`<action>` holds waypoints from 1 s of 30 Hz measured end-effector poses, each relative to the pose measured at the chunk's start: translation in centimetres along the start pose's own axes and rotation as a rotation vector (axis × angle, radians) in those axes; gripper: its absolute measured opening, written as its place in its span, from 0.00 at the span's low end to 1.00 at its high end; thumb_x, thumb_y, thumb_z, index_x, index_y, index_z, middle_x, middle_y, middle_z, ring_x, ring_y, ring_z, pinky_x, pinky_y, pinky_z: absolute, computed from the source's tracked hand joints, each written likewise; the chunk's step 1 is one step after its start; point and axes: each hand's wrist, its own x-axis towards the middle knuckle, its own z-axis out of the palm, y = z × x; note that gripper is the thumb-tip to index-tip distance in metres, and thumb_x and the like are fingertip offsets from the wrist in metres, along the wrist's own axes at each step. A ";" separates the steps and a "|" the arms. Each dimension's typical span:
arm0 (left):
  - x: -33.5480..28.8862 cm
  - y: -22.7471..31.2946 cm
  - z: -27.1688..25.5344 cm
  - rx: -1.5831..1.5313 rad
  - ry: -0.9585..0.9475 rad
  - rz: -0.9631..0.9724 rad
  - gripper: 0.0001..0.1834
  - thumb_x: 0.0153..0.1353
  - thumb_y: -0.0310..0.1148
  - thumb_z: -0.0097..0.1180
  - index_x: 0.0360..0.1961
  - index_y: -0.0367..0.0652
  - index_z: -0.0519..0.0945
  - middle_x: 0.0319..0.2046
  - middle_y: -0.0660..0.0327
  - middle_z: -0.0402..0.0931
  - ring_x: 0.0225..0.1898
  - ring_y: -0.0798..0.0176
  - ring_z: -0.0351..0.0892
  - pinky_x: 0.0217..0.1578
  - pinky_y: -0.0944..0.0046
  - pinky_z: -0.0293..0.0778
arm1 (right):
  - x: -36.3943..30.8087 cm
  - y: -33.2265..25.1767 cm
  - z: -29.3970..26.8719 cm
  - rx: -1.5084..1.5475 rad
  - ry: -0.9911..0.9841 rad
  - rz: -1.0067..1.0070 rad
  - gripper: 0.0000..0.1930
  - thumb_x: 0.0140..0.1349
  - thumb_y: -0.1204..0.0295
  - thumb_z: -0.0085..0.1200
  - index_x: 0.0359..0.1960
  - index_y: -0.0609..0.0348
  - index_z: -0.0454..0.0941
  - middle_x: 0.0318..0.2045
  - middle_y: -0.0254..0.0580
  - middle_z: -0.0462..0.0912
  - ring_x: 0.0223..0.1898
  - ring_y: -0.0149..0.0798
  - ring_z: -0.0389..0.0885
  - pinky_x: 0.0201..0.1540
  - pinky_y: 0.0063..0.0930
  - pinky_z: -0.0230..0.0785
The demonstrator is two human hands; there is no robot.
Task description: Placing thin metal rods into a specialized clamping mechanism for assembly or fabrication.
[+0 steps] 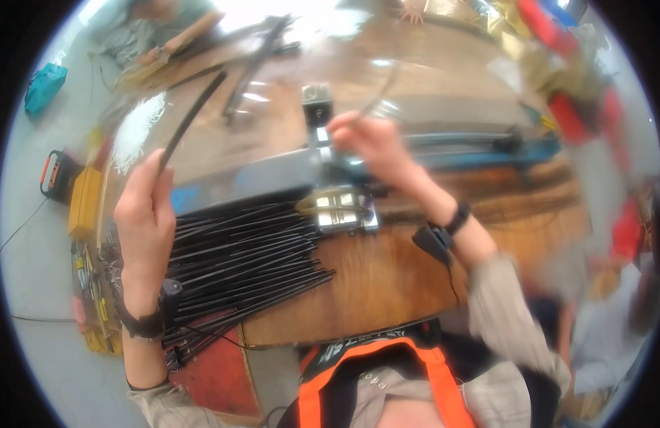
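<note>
My left hand (pixel 146 217) is raised at the left and closed round the lower end of a black rod (pixel 194 110), which slants up and away to the right. My right hand (pixel 376 146) is lifted over the metal fixture (pixel 341 207) near the middle, its fingers pinched together. A thin, blurred strand (pixel 388 85) rises from those fingertips; motion smears it, so its kind is unclear. Below and right of my left hand lies a pile of long black rods (pixel 244 246), their right ends close to the fixture.
A grey-blue rail (pixel 251 178) runs across the wooden table (pixel 373 285). White slender pieces (pixel 139 132) are heaped at the far left. A yellow box (pixel 85 203) stands by the left edge. Another person (pixel 180 36) works at the far left; a further hand (pixel 412 11) shows at the back.
</note>
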 end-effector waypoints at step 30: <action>-0.6 -2.1 13.3 -0.167 -0.344 0.213 0.09 0.62 0.28 0.55 0.44 0.48 0.80 0.28 0.55 0.77 0.29 0.48 0.79 0.29 0.54 0.76 | -9.8 7.0 -19.3 -1.193 -0.025 -0.013 0.02 0.59 0.75 0.54 0.33 0.54 0.76 0.31 0.40 0.80 0.40 0.45 0.78 0.57 0.42 0.62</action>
